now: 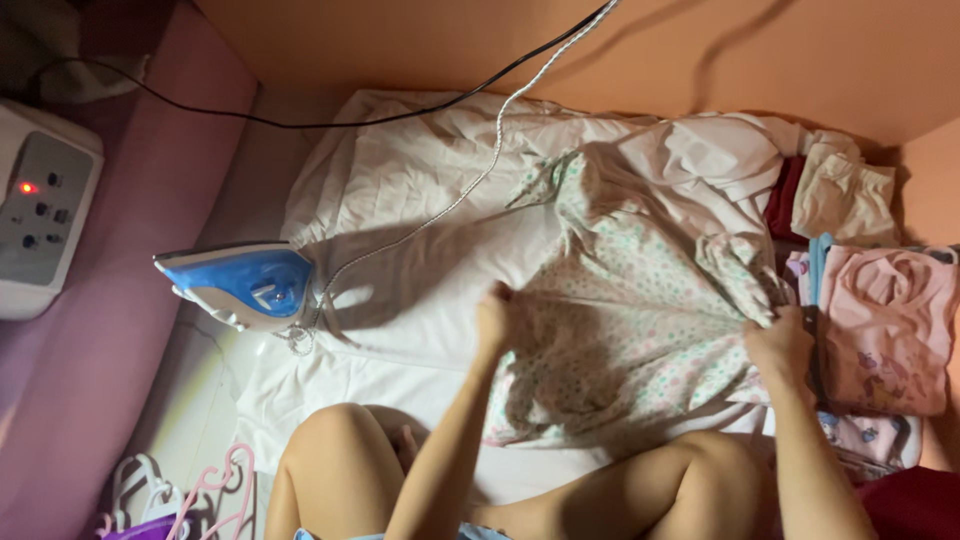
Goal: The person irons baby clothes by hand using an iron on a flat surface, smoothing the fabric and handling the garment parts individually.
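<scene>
Item: pale cotton garment with a small pink-and-green floral print (625, 300), crumpled, lying in loose folds on a white creased sheet (400, 190) spread over the floor, directly ahead of the seated person's bare knees. Its upper part runs up towards the wall in a narrow bunched strip; its lower part fans out wide between the two hands.

Left hand (492, 318): closed on the garment's left edge, fingers curled under the cloth. Right hand (778, 340): closed on a gathered bunch at the garment's right edge.

Obscured: fingertips of both hands are buried in fabric; the garment's cut and type cannot be told.

Adjacent: blue-and-white electric iron (240, 285) standing on its heel at the sheet's left edge, its braided white cord (470, 185) crossing the sheet to the top of the view. Stack of folded pink and cream clothes (880, 310) just right of the right hand. White box-shaped electrical unit with a red lamp (40, 220) at far left. Pink and white plastic hangers (190, 495) at lower left, partly cut off.

Setting: orange-peach wall, dim light, mauve surface at left.
</scene>
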